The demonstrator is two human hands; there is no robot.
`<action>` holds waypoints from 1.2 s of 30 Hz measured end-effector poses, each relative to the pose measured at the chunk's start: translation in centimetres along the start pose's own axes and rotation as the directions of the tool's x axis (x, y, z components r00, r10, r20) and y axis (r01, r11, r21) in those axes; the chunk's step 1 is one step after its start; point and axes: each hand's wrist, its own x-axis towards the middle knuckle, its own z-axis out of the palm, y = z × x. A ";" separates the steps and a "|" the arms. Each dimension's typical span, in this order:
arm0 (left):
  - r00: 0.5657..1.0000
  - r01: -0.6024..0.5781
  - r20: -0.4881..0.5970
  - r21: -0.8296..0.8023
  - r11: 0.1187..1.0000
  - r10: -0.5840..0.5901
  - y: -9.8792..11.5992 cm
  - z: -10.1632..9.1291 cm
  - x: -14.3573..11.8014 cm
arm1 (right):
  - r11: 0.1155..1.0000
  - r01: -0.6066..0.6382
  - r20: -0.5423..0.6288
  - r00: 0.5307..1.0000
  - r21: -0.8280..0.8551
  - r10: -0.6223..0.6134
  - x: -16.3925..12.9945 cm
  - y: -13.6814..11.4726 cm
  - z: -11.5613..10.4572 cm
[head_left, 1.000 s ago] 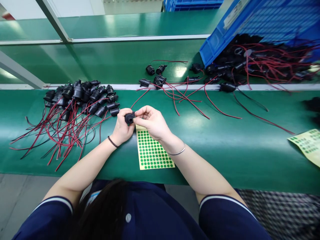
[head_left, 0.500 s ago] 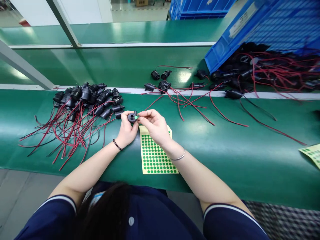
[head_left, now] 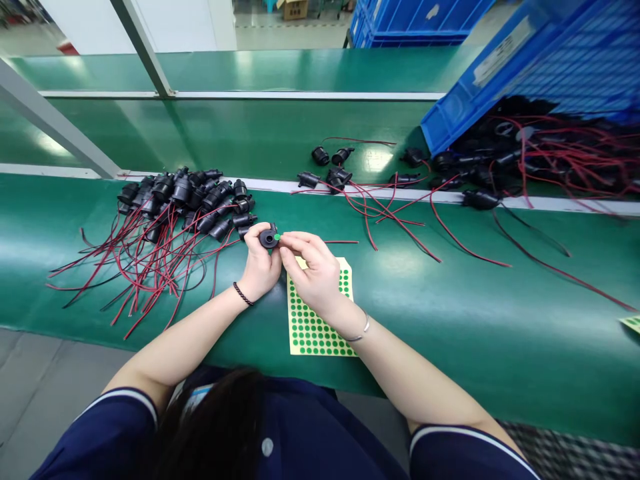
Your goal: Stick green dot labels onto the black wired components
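Observation:
My left hand (head_left: 261,267) is closed around a small black pump (head_left: 269,239), its round face with a central hole turned up towards me. At the right edge of that face sits a green dot sticker (head_left: 277,237). The thumb and forefinger of my right hand (head_left: 313,270) are pinched together at the sticker; whether it is stuck down fully cannot be made out. A red wire (head_left: 343,242) shows beyond my right fingers. Partly under my right hand and wrist lies a pale yellow sheet of green dot stickers (head_left: 317,333).
Left of my hands is a heap of black pumps (head_left: 183,190) with red and black wires. Several loose pumps (head_left: 339,179) lie along the white strip (head_left: 280,185). A tilted blue crate (head_left: 450,123) with more pumps stands at the right. Another sticker sheet (head_left: 634,324) touches the right edge.
The view has shifted slightly, so most things sit a little further right and lower. The pump has turned a little in my left hand; my right fingertips stay at the green sticker.

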 end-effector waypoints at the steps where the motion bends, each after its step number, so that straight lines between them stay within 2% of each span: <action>1: 1.000 -0.012 -0.005 0.005 1.000 0.012 0.0 0.0 0.0 | 1.000 0.006 -0.003 1.000 -0.007 -0.006 0.0 0.0 0.0; 10: 0.995 -0.090 -0.043 0.049 0.995 0.092 0.0 0.2 0.3 | 0.998 0.049 -0.020 0.999 -0.028 -0.050 0.0 0.0 0.1; 12: 0.993 -0.104 -0.055 0.053 0.993 0.107 0.0 0.3 0.3 | 1.000 0.010 -0.021 1.000 0.003 -0.010 0.0 0.0 0.1; 15: 0.986 -0.139 -0.085 0.051 0.989 0.143 -0.1 0.5 0.4 | 0.988 -0.114 -0.020 0.993 0.102 0.117 0.0 -0.2 0.1; 18: 0.977 -0.177 -0.109 0.051 0.983 0.182 -0.2 0.7 0.4 | 0.935 -0.262 0.005 0.963 0.238 0.269 -0.1 -0.4 0.3; 20: 0.972 -0.199 -0.112 0.059 0.978 0.205 -0.3 0.8 0.5 | 0.897 -0.314 0.009 0.945 0.310 0.327 -0.1 -0.5 0.4; 25: 0.969 -0.220 -0.099 0.078 0.972 0.227 -0.1 0.5 0.7 | 0.889 -0.299 -0.017 0.946 0.347 0.325 0.1 -0.4 0.4; 32: 0.975 -0.198 -0.090 0.068 0.978 0.203 0.1 0.5 0.7 | 0.856 -0.365 0.030 0.924 0.365 0.381 0.5 -0.4 0.0; 36: 0.974 -0.204 -0.087 0.081 0.976 0.211 0.1 0.5 0.7 | 0.815 -0.434 0.068 0.894 0.383 0.444 0.7 -0.4 -0.1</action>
